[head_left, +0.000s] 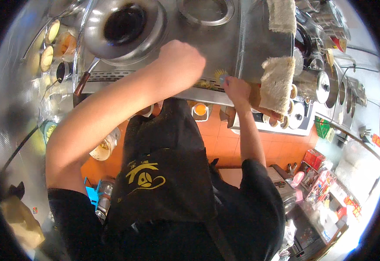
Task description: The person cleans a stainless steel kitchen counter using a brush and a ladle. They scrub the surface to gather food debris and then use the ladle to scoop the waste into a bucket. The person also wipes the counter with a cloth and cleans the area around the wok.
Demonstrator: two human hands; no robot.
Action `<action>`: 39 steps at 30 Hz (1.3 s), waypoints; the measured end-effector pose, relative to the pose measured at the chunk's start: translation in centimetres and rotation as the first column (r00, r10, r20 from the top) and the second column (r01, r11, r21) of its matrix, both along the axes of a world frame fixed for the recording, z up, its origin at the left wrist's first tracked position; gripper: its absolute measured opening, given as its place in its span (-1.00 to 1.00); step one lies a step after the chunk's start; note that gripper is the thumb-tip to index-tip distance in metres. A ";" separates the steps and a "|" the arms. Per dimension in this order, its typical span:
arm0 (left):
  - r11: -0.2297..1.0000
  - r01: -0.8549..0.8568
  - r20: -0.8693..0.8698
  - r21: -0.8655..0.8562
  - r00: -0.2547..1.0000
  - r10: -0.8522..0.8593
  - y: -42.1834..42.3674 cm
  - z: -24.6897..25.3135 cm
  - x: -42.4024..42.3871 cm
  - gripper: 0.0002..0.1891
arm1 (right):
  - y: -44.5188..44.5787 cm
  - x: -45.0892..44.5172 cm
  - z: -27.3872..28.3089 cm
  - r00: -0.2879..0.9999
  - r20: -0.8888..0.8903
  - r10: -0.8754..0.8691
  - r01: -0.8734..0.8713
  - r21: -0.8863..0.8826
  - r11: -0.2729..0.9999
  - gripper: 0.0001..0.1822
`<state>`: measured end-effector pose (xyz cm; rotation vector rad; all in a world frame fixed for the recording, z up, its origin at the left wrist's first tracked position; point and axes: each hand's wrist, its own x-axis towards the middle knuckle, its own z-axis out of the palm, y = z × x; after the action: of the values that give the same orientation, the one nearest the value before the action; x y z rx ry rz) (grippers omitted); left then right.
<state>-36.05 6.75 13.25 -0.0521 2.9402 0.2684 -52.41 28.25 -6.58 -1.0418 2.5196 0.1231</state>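
Observation:
In my right hand (237,90) is a small brush with yellow bristles (221,74) and a pale bluish head, held over the front edge of the steel cooking range (209,45). My left hand (184,62) is curled like a fist above the range, back of the hand up. Its fingers are turned away, so anything in them is hidden. Between the hands, a slotted drain channel (206,84) carries yellowish food scraps. A large steel wok (93,39) with a dark centre sits beyond my left forearm. Farther back is a round steel ring (230,14) around a burner opening.
A wooden-handled utensil (84,81) leans by the wok. Folded beige cloths (276,81) lie on the right ledge. Seasoning containers (66,44) line the left side. Lidded steel pots (322,86) stand at right. An orange-filled container (200,110) and a bucket (105,148) are lower down.

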 end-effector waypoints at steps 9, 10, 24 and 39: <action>1.000 0.008 0.450 -0.030 0.893 0.006 4.4 0.6 -6.0 -0.75 | -5.3 3.4 -3.2 0.854 0.009 0.520 -0.515 -0.124 0.848 -0.69; 0.999 0.005 0.478 -0.038 0.878 0.014 4.7 0.8 -6.5 -0.73 | -5.3 3.5 -2.8 0.884 0.029 0.468 -0.456 -0.173 0.873 -0.69; 0.999 0.028 0.376 -0.046 0.927 -0.009 2.6 0.4 -4.1 -0.75 | -5.7 1.6 -1.4 0.922 0.200 0.331 -0.289 -0.213 0.933 -0.59; 0.986 0.089 0.412 -0.138 0.911 -0.025 1.5 -0.3 -3.1 -0.64 | -9.1 6.1 -1.0 0.929 0.198 0.312 -0.255 -0.267 0.929 -0.49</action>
<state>-39.18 8.23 12.99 -0.0380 2.5306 0.0139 -46.35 19.14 -7.59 -1.4256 2.1903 -0.2153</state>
